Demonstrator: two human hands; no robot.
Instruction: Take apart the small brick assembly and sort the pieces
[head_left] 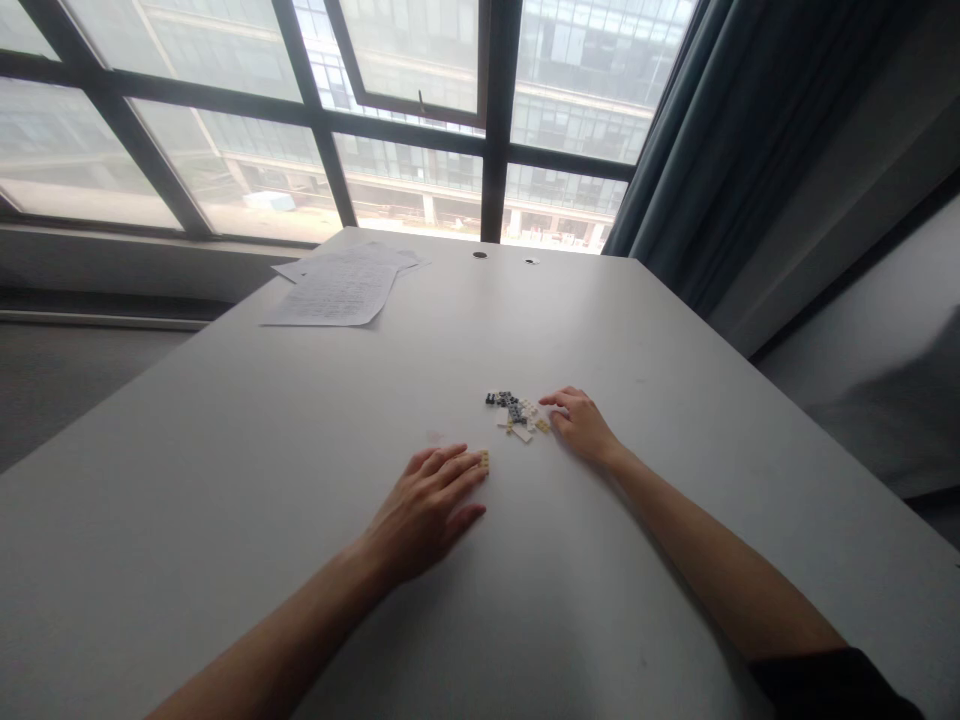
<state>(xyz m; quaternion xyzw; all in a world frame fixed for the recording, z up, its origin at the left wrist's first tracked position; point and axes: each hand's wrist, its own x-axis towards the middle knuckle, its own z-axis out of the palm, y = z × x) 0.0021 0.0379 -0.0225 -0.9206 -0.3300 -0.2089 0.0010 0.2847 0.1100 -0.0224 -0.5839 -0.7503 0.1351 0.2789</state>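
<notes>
1. Papers (337, 285): a few printed sheets, overlapping, lie flat at the far left corner of the table (225, 480), well apart from both hands.
2. Left hand (427, 505): lies palm down on the table, left of the middle and toward the near edge. Fingers are stretched out, slightly spread, gripping nothing. The bare forearm runs in from the near left corner.
3. Tan brick (484, 460): one small studded plate, flat on the table, touching the left hand's fingertips. It sits apart from the main heap, on the heap's near-left side.
4. Holes (480, 255): two small round openings side by side close to the far edge, the left one dark, the right one paler.
5. Brick pile (516, 412): a small loose heap of tiny building pieces at about the middle of the table. Dark grey pieces lie on its far left side, white and tan ones toward its near right side. The pieces are too small to count.
6. Right hand (581, 425): rests on the table just right of the brick pile, knuckles up, fingers loosely curled, index fingertip at the heap's right side. Whether a piece is pinched under the fingers cannot be told. The forearm is bare, and a dark sleeve (832, 685) shows at the near right corner.
7. Curtain (720, 130): grey-blue, hanging beyond the far right corner.
</notes>
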